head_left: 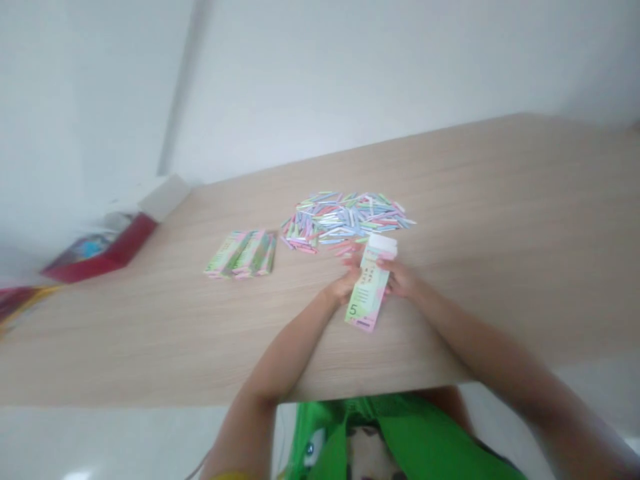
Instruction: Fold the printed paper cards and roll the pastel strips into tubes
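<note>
A slim green and pink box (369, 291) with a "5" near its lower end is held upright-angled between both hands, its white top end (383, 244) pointing away from me. My left hand (345, 284) grips its left side, and my right hand (399, 277) grips the right side with the thumb on the front. Just beyond the box lies a loose heap of thin pastel sticks (350, 219) in pink, blue, green and white. Left of the heap, several similar green and pink boxes (243, 255) lie in a pile.
All this rests on a light wooden table (150, 333) set against a white wall. At the far left stand an open red box (107, 257) with items inside and a white box flap. A red and yellow object (23, 303) sits at the left edge.
</note>
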Tool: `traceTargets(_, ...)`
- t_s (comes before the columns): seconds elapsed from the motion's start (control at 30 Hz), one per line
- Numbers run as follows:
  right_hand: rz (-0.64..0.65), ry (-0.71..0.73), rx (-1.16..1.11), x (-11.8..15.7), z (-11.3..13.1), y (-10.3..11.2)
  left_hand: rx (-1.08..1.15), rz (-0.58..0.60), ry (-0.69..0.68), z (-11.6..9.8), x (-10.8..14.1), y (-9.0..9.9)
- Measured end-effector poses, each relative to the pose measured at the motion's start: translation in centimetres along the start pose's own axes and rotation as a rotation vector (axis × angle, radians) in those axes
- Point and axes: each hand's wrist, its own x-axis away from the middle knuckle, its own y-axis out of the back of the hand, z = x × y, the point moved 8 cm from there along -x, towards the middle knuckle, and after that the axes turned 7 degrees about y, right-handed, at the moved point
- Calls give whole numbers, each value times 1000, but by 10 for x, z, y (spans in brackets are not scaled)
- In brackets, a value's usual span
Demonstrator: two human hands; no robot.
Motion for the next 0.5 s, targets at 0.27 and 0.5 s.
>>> traceTargets(0.27, 41, -53, 0, 12, 7, -4, 166, 88, -50, -2, 22, -31)
traceTargets(0.5, -366, 388, -65, 16, 54, 30, -5, -100, -66, 7, 25, -12)
